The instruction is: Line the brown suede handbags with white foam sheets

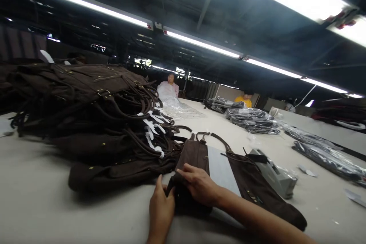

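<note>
A dark brown fabric bag (250, 183) with thin rounded handles lies at the front of the table. A pale, flat sheet (222, 166) stretches across its middle. My left hand (161, 205) pinches the near left edge of this bag between thumb and fingers. Just right of it, my right hand (200, 183) curls over a folded part of the same bag, fingertips at the edge. Some of the fabric below the right hand is in shadow. Close by on the left is a tall heap of similar brown bags (114, 114), with white tags hanging among their handles.
A grey tape dispenser (274, 177) stands against the bag's right side. Plastic-wrapped packs (251, 120) lie farther back, more (328, 156) along the right. Clear plastic film (181, 108) is spread before a seated person (168, 87); another person in yellow (243, 101) is behind the packs.
</note>
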Tool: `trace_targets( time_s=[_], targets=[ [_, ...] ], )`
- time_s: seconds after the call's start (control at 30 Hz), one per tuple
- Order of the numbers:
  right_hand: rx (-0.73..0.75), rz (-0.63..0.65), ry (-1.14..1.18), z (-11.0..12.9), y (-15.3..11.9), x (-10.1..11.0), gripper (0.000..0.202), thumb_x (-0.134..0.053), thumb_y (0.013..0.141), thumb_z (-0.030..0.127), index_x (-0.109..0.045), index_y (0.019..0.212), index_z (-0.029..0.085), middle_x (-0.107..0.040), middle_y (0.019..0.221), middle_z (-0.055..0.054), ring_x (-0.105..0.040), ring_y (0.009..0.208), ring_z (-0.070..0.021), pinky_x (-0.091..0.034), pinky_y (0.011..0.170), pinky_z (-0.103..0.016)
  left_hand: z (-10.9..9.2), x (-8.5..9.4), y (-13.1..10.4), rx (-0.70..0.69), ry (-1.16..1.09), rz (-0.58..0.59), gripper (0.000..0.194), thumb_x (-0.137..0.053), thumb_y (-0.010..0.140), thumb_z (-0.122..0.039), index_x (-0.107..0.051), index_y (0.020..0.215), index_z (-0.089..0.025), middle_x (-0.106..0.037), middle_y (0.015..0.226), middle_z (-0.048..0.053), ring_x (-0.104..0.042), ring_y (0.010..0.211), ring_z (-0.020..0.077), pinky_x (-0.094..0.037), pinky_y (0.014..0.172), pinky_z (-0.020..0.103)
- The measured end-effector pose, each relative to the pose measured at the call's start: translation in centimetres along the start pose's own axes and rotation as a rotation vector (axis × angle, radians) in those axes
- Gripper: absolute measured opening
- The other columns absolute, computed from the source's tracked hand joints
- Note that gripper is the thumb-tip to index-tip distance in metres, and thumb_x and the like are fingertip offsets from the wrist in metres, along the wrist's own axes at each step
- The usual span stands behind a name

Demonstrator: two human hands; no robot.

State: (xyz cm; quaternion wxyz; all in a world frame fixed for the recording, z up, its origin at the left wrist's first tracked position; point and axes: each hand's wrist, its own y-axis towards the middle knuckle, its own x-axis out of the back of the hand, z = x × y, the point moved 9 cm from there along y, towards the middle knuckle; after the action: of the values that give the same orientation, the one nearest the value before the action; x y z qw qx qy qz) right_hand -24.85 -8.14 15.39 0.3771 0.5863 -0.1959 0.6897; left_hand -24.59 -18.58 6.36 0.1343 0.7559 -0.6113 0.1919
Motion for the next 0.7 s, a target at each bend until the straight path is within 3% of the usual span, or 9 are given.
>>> trace_targets(
  time_s=[0.17, 0.3, 0.37, 0.43, 0.5, 0.53, 0.63, 0.7],
  targets=[
    [0.054, 0.086, 0.194, 0.2, -1.7, -1.0, 0.036, -0.041, 0.092, 0.016, -0.063, 0.121, 0.022, -0.052, 0.094, -0.004, -0.056, 0.085, -0.0152, -0.047, 0.078, -0.023, -1.0, 0.4, 0.6, -0.004, -0.020, 0.064, 0.042, -0.040, 0.086, -0.010, -0.059, 0.124, -0.007, -0.064, 0.122, 0.016, -0.060, 0.115, 0.0238, -0.043, 0.099, 0.031],
    [0.034, 0.204, 0.317, -1.1, -0.3, -0.1, 0.032, -0.054, 0.091, 0.040, -0.070, 0.114, 0.023, -0.057, 0.099, -0.004, -0.057, 0.094, -0.0181, -0.047, 0.085, -0.027, -1.6, 0.1, 0.0, -0.148, 0.011, 0.074, 0.068, -0.037, 0.076, 0.002, -0.051, 0.137, -0.025, -0.063, 0.121, 0.007, -0.059, 0.112, 0.0204, -0.045, 0.096, 0.029],
    [-0.057, 0.122, 0.303, -3.5, 1.5, 1.4, 0.044, -0.041, 0.097, 0.049, -0.069, 0.115, 0.021, -0.059, 0.114, -0.008, -0.055, 0.110, -0.0214, -0.044, 0.097, -0.032, -1.7, -0.1, -0.3, -0.217, 0.043, 0.088, 0.075, -0.035, 0.072, 0.005, -0.052, 0.136, -0.032, -0.063, 0.114, 0.005, -0.060, 0.108, 0.0194, -0.046, 0.093, 0.029],
    [-0.256, -0.041, 0.201, -7.2, 3.3, 2.4, 0.054, -0.027, 0.101, 0.048, -0.060, 0.129, 0.015, -0.050, 0.137, -0.013, -0.042, 0.131, -0.0253, -0.032, 0.110, -0.039, -1.5, -0.5, -0.5, -0.261, 0.067, 0.106, 0.075, -0.033, 0.070, 0.006, -0.059, 0.129, -0.033, -0.061, 0.105, 0.005, -0.059, 0.104, 0.0179, -0.046, 0.093, 0.027],
    [-0.479, -0.074, 0.089, -10.8, 4.6, 1.1, 0.064, -0.029, 0.100, 0.049, -0.039, 0.145, 0.005, -0.030, 0.153, -0.021, -0.023, 0.143, -0.0293, -0.019, 0.117, -0.045, -1.4, -1.2, -0.6, -0.316, 0.099, 0.120, 0.077, -0.031, 0.068, 0.007, -0.062, 0.124, -0.035, -0.057, 0.097, 0.004, -0.058, 0.100, 0.0161, -0.045, 0.093, 0.026],
    [-0.554, -0.007, 0.073, -12.2, 5.1, -0.6, 0.071, -0.032, 0.099, 0.050, -0.028, 0.148, -0.001, -0.021, 0.155, -0.025, -0.017, 0.145, -0.0308, -0.017, 0.117, -0.046, -1.3, -1.5, -0.7, -0.346, 0.122, 0.123, 0.077, -0.030, 0.068, 0.007, -0.063, 0.123, -0.036, -0.055, 0.095, 0.004, -0.057, 0.098, 0.0157, -0.045, 0.093, 0.025],
    [-0.603, 0.102, 0.062, -14.1, 6.1, -4.8, 0.083, -0.034, 0.098, 0.053, -0.010, 0.151, -0.006, -0.004, 0.157, -0.026, -0.004, 0.147, -0.0314, -0.011, 0.119, -0.046, -0.7, -2.5, -0.6, -0.401, 0.156, 0.154, 0.073, -0.028, 0.072, 0.005, -0.065, 0.122, -0.035, -0.053, 0.094, 0.006, -0.055, 0.098, 0.0170, -0.044, 0.095, 0.028],
    [-0.592, 0.100, 0.054, -14.1, 6.4, -5.7, 0.081, -0.032, 0.098, 0.052, -0.007, 0.152, -0.003, 0.001, 0.158, -0.023, 0.000, 0.147, -0.0304, -0.008, 0.119, -0.046, -0.1, -2.8, -0.1, -0.380, 0.097, 0.213, 0.062, -0.032, 0.076, -0.003, -0.066, 0.121, -0.029, -0.055, 0.094, 0.008, -0.056, 0.097, 0.0192, -0.044, 0.096, 0.031]
  ],
)
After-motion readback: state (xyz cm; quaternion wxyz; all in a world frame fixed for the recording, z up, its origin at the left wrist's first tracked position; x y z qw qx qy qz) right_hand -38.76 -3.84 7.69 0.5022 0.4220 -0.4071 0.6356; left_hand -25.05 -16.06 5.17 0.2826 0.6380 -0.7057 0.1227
